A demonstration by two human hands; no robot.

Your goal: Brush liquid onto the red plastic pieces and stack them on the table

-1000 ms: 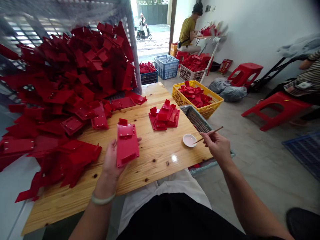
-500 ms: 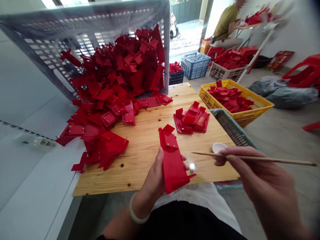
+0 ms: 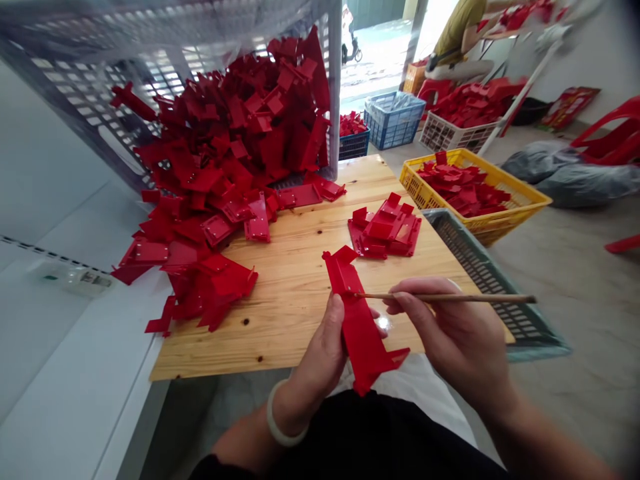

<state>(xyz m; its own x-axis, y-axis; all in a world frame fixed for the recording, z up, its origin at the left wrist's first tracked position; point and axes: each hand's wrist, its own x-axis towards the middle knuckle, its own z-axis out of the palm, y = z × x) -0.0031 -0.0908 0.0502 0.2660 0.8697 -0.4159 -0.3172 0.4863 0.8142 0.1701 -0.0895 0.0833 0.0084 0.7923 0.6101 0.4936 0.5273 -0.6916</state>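
My left hand (image 3: 323, 347) grips a long red plastic part (image 3: 361, 333) by its sides, tilted above the front of the wooden table (image 3: 290, 287). Between the thumb and fingers of my right hand (image 3: 450, 327) is a thin wooden stick (image 3: 475, 298), its tip touching the red part near the small raised piece at its upper end. Just beyond, a small stack of red parts (image 3: 387, 230) lies on the table. The white dish seen earlier is hidden behind my right hand, apart from a bit of rim.
A grey crate (image 3: 334, 87) on its side spills a heap of red parts (image 3: 215, 173) over the table's left. Right of the table are a yellow crate (image 3: 480, 220) and a green crate (image 3: 480, 260). A person (image 3: 457, 37) sits at the back.
My right hand has moved left, bringing the stick's tip from beside the red part onto it. The part in my left hand has shifted slightly right and turned a little.
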